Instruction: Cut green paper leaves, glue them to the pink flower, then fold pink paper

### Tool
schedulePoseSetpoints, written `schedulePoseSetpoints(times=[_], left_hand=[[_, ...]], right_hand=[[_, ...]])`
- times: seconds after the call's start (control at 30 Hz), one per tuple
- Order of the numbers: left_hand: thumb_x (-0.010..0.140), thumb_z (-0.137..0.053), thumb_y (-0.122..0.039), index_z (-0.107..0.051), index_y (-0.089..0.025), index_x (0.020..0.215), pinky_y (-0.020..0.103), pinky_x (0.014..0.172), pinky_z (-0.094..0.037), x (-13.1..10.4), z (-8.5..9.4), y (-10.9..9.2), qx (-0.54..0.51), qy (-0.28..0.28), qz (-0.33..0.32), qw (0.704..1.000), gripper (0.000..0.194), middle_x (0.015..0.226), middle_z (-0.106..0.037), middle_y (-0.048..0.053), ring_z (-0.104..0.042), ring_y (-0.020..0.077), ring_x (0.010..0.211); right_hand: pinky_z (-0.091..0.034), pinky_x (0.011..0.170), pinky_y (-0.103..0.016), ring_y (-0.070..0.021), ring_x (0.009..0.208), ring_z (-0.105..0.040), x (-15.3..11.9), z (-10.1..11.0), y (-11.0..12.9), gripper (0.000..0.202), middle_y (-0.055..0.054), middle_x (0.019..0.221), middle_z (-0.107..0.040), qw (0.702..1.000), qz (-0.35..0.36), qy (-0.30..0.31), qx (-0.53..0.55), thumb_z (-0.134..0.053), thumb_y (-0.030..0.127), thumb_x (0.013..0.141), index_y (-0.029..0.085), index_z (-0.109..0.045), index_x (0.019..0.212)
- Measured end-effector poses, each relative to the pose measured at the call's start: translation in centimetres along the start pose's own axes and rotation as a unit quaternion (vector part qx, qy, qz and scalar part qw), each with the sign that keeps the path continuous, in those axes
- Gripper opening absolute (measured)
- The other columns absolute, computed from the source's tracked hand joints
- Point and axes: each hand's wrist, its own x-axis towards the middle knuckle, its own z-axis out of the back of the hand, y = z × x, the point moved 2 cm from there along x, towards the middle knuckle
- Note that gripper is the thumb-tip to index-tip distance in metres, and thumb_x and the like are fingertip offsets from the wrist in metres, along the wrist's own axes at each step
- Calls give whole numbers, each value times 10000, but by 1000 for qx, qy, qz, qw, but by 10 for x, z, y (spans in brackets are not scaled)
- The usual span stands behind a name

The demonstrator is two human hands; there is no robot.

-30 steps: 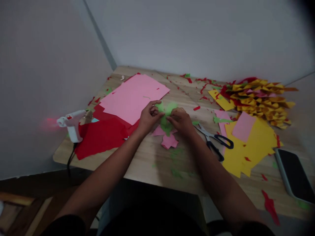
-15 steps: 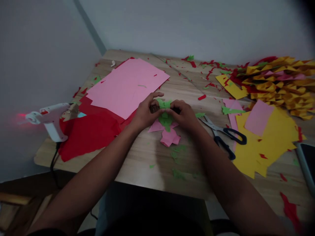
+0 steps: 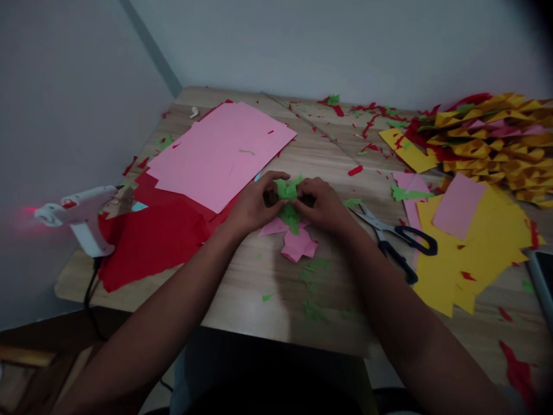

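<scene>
Between my two hands is a small piece of green paper point(image 3: 287, 189), bent and with ragged edges. My left hand point(image 3: 257, 203) pinches its left side between thumb and fingers. On its right side, my right hand point(image 3: 322, 202) grips it the same way. More green paper hangs or lies just below my fingertips; whether it is joined to the held piece I cannot tell. Under it a folded pink paper shape point(image 3: 299, 245) rests on the table. A pair of scissors point(image 3: 391, 230) with dark handles lies partly open to the right of my right hand.
A white glue gun point(image 3: 82, 219) with a red light stands at the left edge, beside red paper point(image 3: 151, 242). Pink sheets point(image 3: 224, 153) lie behind my left hand. To the right are yellow paper point(image 3: 488, 253), a folded yellow paper pile point(image 3: 496, 144) and a phone point(image 3: 542, 276). Scraps litter the table point(image 3: 242, 300).
The green paper between my fingers has turned slightly and now looks more curled. Both hands keep their grip in nearly the same place. The view has shifted a little.
</scene>
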Motion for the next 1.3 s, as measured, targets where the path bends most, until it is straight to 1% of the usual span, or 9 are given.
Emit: schedulePoseSetpoints(times=[0.37,0.47,0.57,0.67,0.8,0.93,1.0,1.13,1.3], left_hand=[[756,-708,-183,-619,-220,1211,255,607,-400,1,1,1,132,35,18,991,466,673,-554,-63,-540,118,618],[760,-717,-204,-638,-223,1180,278,669,-447,2,1,2,150,22,15,988,428,762,-607,-30,-565,137,678],[772,-691,-168,-646,-235,1170,321,781,-493,1,3,2,167,-3,-13,986,405,980,-614,28,-586,174,850],[811,-669,-158,-657,-238,1158,381,953,-484,1,5,0,168,-33,-44,984,356,1179,-535,69,-548,214,1094],[793,-763,-246,-696,-257,1057,438,1053,-418,-1,6,-3,210,-89,-69,971,272,1326,-475,67,-463,260,1213],[716,-850,-308,-681,-293,1108,485,1056,-392,-1,3,-2,255,-49,-54,964,427,1406,-451,66,-430,302,1261],[719,-842,-300,-676,-293,1122,505,1062,-376,-1,1,-1,260,-27,-46,964,435,1407,-461,70,-427,313,1275],[833,-708,-282,-689,-253,1055,466,1040,-396,0,3,-3,226,-42,-39,972,225,1296,-554,72,-493,275,1228],[875,-566,-244,-635,-216,1025,373,809,-458,-3,11,-10,221,-24,48,974,168,836,-672,6,-624,197,800]], right_hand=[[-393,819,-375,-232,874,-534,-1,-1,3,104,-49,864,-635,998,-26,25,-54,-675,250,790,221,-580,759],[-403,824,-385,-242,884,-540,-1,0,5,99,-51,859,-633,998,-29,16,-49,-667,239,785,228,-570,778],[-428,834,-384,-231,893,-563,-2,2,8,128,-47,916,-650,999,-47,-11,3,-623,214,799,235,-568,912],[-456,804,-351,-199,870,-586,-3,2,9,210,-27,925,-641,992,-79,-51,78,-571,207,826,245,-542,1030],[-453,729,-315,-164,765,-575,-3,1,7,166,0,841,-619,978,-104,-133,119,-563,237,842,234,-554,1007],[-434,679,-302,-153,694,-552,-2,-1,4,141,20,769,-605,973,-119,-163,108,-573,252,842,228,-572,981],[-436,680,-304,-156,691,-555,-1,-1,3,141,19,765,-611,975,-123,-157,100,-570,240,838,228,-579,978],[-444,753,-341,-196,791,-581,-1,-1,4,77,-21,812,-654,985,-108,-136,11,-572,199,826,223,-621,880],[-463,810,-371,-236,889,-601,-1,-3,6,165,-54,887,-706,986,-101,-126,-49,-546,176,862,228,-679,945]])
